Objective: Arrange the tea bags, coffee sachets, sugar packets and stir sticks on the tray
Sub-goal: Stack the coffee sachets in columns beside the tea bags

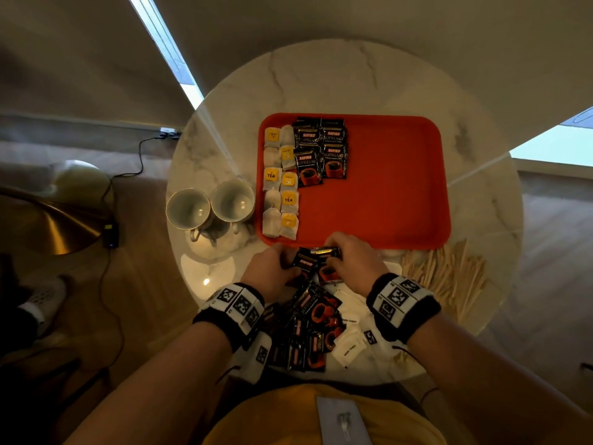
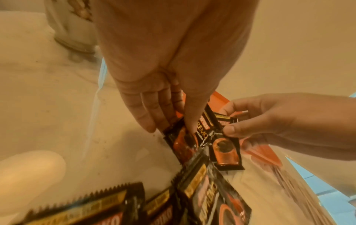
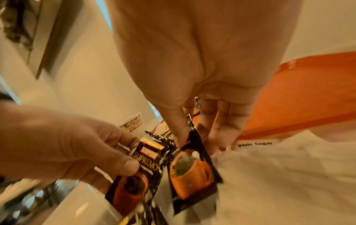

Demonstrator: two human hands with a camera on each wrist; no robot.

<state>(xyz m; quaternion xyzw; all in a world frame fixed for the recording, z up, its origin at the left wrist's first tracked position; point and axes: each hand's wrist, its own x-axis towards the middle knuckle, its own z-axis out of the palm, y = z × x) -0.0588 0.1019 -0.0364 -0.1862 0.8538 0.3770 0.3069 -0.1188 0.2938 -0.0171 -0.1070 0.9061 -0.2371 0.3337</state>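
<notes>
A red tray (image 1: 385, 200) lies on the round marble table. Tea bags (image 1: 280, 184) fill two columns at its left end, with coffee sachets (image 1: 321, 149) beside them. Just in front of the tray's near edge, my left hand (image 1: 282, 261) pinches one black coffee sachet (image 2: 183, 140) between thumb and fingers. My right hand (image 1: 337, 252) pinches a second sachet (image 3: 192, 169) the same way. The two sachets overlap slightly. Loose coffee sachets (image 1: 308, 329) are piled near my body, white sugar packets (image 1: 349, 345) lie to their right, and wooden stir sticks (image 1: 449, 277) lie further right.
Two white cups (image 1: 211, 207) stand left of the tray, close to its left rim. The right two thirds of the tray floor is bare. A lamp and a cable are on the floor to the left, beyond the table edge.
</notes>
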